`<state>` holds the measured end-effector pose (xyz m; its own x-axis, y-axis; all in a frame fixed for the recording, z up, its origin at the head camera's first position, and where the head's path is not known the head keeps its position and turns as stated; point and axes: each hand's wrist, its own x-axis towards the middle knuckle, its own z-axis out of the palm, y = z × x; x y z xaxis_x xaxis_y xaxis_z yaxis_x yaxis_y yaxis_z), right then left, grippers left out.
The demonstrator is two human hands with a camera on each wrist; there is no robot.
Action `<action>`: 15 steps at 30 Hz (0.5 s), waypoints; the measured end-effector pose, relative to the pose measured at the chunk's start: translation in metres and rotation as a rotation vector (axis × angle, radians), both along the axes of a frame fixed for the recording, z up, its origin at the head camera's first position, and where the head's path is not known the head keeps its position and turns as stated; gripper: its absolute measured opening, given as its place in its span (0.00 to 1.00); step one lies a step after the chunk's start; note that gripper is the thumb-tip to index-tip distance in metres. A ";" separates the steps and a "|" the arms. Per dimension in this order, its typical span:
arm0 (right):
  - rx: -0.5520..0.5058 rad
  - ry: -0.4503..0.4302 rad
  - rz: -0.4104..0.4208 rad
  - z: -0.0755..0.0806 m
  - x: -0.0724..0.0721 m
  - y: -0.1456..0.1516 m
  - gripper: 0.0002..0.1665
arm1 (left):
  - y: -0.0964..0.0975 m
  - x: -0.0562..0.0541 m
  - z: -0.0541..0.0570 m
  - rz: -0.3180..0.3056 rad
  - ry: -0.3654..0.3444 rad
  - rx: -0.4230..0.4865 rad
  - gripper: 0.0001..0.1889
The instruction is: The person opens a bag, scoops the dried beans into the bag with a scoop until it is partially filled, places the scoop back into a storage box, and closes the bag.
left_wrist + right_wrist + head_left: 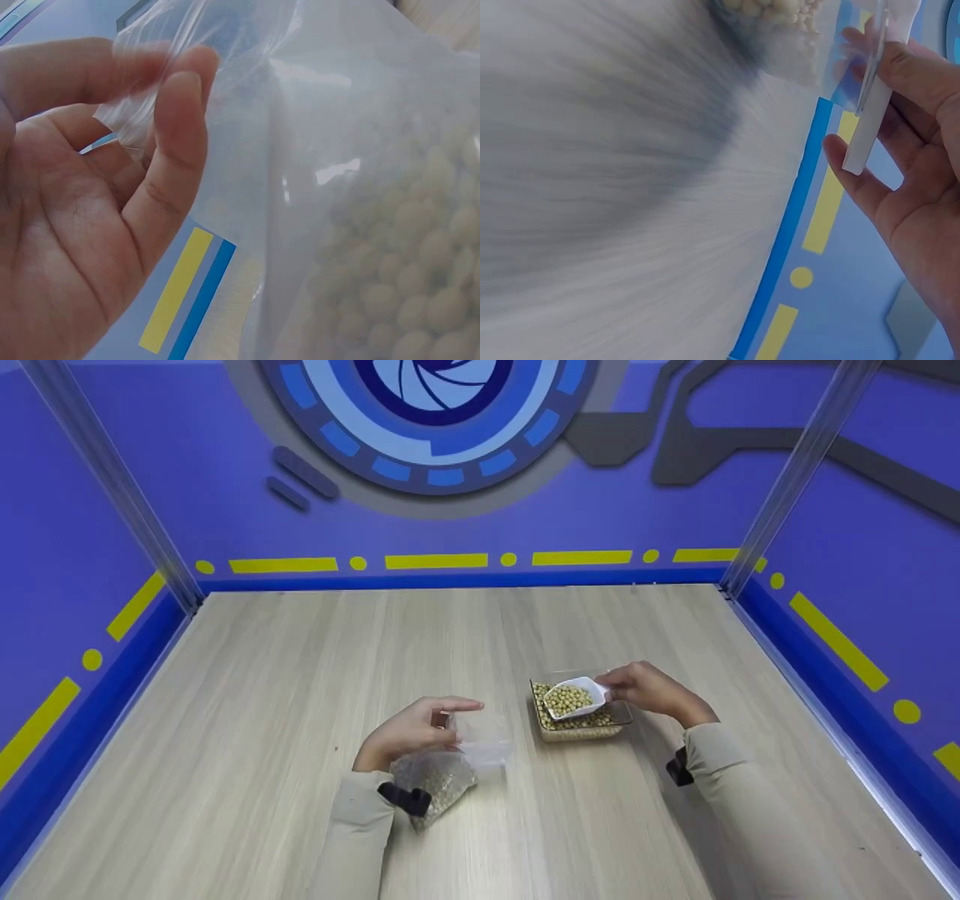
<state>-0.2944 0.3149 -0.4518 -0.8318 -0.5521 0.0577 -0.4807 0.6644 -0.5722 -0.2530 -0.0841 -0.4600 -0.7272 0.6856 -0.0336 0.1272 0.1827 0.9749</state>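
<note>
Left of centre on the table, my left hand (pixel 409 733) pinches the open mouth of a clear zip bag (pixel 454 775). The left wrist view shows thumb and fingers on its thin edge and pale round beans (pixel 412 300) lying inside the bag. To the right, my right hand (pixel 651 688) grips a white scoop (pixel 593 691) by its handle (pixel 868 137). Yellowish beans (pixel 568 700) fill the scoop. It sits over a clear rectangular container (pixel 571 735) that also holds beans, overlapping the container's opening in the head view.
The wood-grain table (pixel 300 660) extends around both hands. Blue panels (pixel 480 532) with yellow markings enclose it at the back and sides, with metal posts (pixel 120 487) at the rear corners. A black wrist strap (pixel 405 798) overlaps the bag in the head view.
</note>
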 end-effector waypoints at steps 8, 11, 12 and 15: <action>-0.063 -0.013 -0.032 -0.005 0.001 0.002 0.15 | -0.001 0.000 0.000 -0.004 0.013 -0.002 0.29; -0.076 -0.016 -0.042 -0.005 0.002 0.002 0.14 | -0.001 0.000 0.000 -0.006 0.029 -0.012 0.29; -0.080 -0.016 -0.044 -0.005 0.002 0.002 0.14 | -0.001 0.000 0.001 -0.008 0.029 -0.014 0.30; -0.087 -0.016 -0.050 -0.005 0.002 0.000 0.15 | 0.000 0.000 0.001 -0.007 0.021 -0.010 0.30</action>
